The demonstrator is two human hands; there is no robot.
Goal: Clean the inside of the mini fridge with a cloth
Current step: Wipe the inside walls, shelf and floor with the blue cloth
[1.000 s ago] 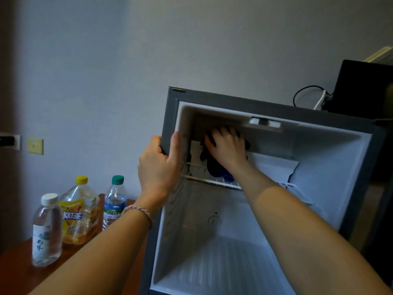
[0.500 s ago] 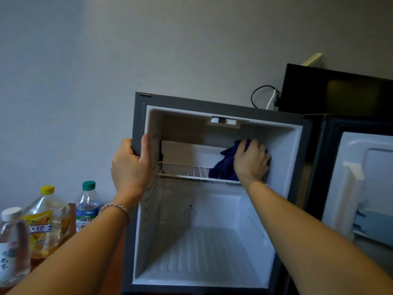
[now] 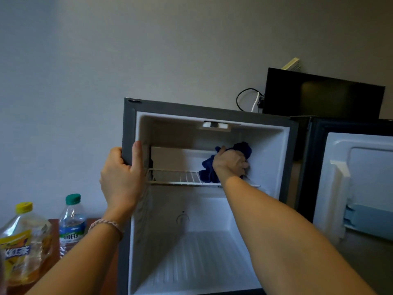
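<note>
Against the plain grey wall, our open white-lined mini fridge (image 3: 136, 167) stands steadied by our left hand (image 3: 121, 177) gripping its frame. Our right hand (image 3: 230, 163) clutches the crumpled dark blue cloth (image 3: 207, 170), now swept from the upper compartment's left to its right wall above the white wire shelf (image 3: 176, 177); the lower cavity likely remains to wipe.

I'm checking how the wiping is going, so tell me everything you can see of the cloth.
The cloth is dark blue, soft and bunched into folds, like a small towel. It sits in the upper compartment of the mini fridge, at the right end of the wire shelf, close against the right inner wall. The right hand grips it; folds spill out above and to the left of the hand, onto the shelf.
</note>
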